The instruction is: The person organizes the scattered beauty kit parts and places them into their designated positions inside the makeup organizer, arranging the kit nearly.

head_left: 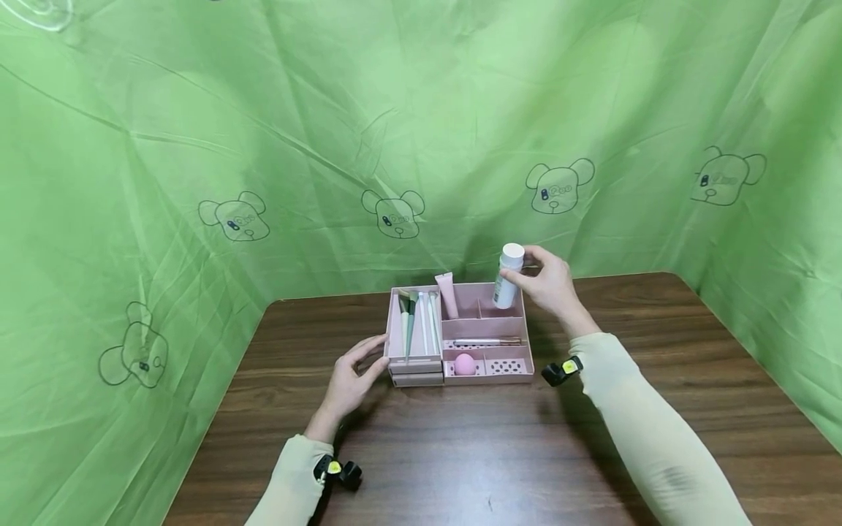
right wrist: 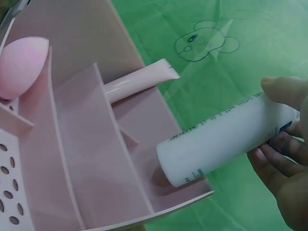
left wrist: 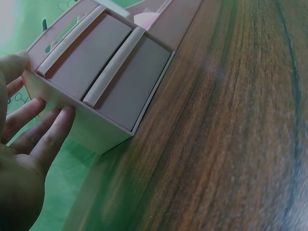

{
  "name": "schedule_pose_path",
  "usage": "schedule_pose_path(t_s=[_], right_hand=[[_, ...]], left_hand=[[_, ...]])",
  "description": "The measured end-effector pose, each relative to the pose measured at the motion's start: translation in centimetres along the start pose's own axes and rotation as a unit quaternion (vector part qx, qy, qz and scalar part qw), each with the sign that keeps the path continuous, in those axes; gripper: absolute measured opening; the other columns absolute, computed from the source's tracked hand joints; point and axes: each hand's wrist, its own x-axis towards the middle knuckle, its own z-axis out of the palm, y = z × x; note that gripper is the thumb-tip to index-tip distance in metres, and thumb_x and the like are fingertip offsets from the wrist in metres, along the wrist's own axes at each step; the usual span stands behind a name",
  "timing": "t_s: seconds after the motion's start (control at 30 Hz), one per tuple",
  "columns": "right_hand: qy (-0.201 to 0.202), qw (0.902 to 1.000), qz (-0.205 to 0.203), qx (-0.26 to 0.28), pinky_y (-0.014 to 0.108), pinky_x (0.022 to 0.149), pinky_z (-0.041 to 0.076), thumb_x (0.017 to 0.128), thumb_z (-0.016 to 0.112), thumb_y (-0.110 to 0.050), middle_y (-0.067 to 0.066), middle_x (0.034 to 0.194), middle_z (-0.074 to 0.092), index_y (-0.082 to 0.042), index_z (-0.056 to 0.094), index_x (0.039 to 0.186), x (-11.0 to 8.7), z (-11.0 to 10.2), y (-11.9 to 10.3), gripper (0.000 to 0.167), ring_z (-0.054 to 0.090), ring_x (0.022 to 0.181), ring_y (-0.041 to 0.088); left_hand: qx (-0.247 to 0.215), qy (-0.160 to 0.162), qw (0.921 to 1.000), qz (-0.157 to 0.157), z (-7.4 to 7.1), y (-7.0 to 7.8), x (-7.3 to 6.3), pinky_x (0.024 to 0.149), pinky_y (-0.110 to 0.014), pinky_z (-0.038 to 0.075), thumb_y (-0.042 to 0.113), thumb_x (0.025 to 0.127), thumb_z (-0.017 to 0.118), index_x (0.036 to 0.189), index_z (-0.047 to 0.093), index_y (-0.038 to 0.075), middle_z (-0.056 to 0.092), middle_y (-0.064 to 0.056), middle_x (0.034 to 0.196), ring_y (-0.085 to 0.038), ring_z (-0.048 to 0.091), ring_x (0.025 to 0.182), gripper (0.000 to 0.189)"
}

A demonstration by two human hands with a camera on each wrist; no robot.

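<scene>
Pink plastic, the compartmented organizer box sits near the middle of the brown wood-grain table, toward its far edge. At its left wall the left hand rests with straight fingers spread against the side, beside the two drawer fronts, steadying it. Left to right inside stand pale makeup brushes, a pink squeeze tube and a pink sponge egg. The right hand clamps its fingers round the white cylindrical bottle by the cap end, over the box's far right compartment. The step looks like lowering the bottle in; next it needs easing straight down until the base seats. Its long axis is nearly upright, base down, cap up.
</scene>
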Motion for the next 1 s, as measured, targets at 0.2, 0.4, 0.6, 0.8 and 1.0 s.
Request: schedule_pose_path(t_s=[0.2, 0.4, 0.6, 0.8, 1.0], right_hand=[[-0.009, 0.9998, 0.0, -0.02, 0.049, 0.091, 0.056, 0.078, 0.082, -0.036, 0.017, 0.111, 0.069, -0.007, 0.061, 0.124, -0.1, 0.8, 1.4, 0.059, 0.067, 0.101, 0.034], [-0.008, 0.9993, -0.007, -0.035, 0.048, 0.091, 0.055, 0.078, 0.082, -0.036, 0.016, 0.109, 0.07, -0.007, 0.062, 0.122, -0.5, 1.4, 2.1, 0.057, 0.067, 0.098, 0.033], [-0.013, 0.9991, -0.005, -0.04, 0.046, 0.089, 0.056, 0.078, 0.083, -0.035, 0.015, 0.107, 0.07, -0.007, 0.063, 0.121, -0.8, 1.8, 2.6, 0.055, 0.067, 0.096, 0.031], [-0.013, 0.9994, -0.002, -0.033, 0.044, 0.087, 0.058, 0.077, 0.083, -0.033, 0.014, 0.107, 0.071, -0.007, 0.063, 0.12, -1.3, 2.2, 2.8, 0.054, 0.069, 0.094, 0.03], [-0.02, 0.9984, -0.016, -0.05, 0.045, 0.084, 0.058, 0.076, 0.084, -0.03, 0.013, 0.105, 0.072, -0.008, 0.065, 0.117, -1.6, 2.8, 2.9, 0.051, 0.069, 0.092, 0.029]], left_hand=[[0.001, 0.0, 1.0, 0.008, 0.1, -0.1, 0.1, 0.098, -0.042, 0.054, 0.003, 0.091, 0.066, 0.128, 0.058, -0.007, 0.059, -0.023, 0.129, -0.029, 0.062, 0.115, 0.039], [-0.006, -0.001, 1.0, 0.006, 0.1, -0.1, 0.1, 0.098, -0.058, 0.048, 0.003, 0.091, 0.066, 0.129, 0.058, -0.007, 0.059, -0.023, 0.13, -0.032, 0.061, 0.115, 0.039], [-0.01, -0.003, 0.9999, -0.001, 0.0, -0.3, 0.0, 0.1, -0.026, 0.052, 0.004, 0.092, 0.066, 0.129, 0.058, -0.006, 0.059, -0.022, 0.13, -0.04, 0.058, 0.116, 0.04], [-0.022, -0.002, 0.9998, -0.001, 0.0, -0.6, 0.0, 0.1, -0.022, 0.051, 0.003, 0.092, 0.066, 0.129, 0.058, -0.007, 0.058, -0.023, 0.13, -0.043, 0.057, 0.116, 0.04], [-0.02, -0.001, 0.9998, 0.001, 0.1, -0.6, 0.0, 0.099, -0.02, 0.051, 0.003, 0.091, 0.066, 0.129, 0.058, -0.006, 0.059, -0.023, 0.13, -0.045, 0.057, 0.115, 0.039]])
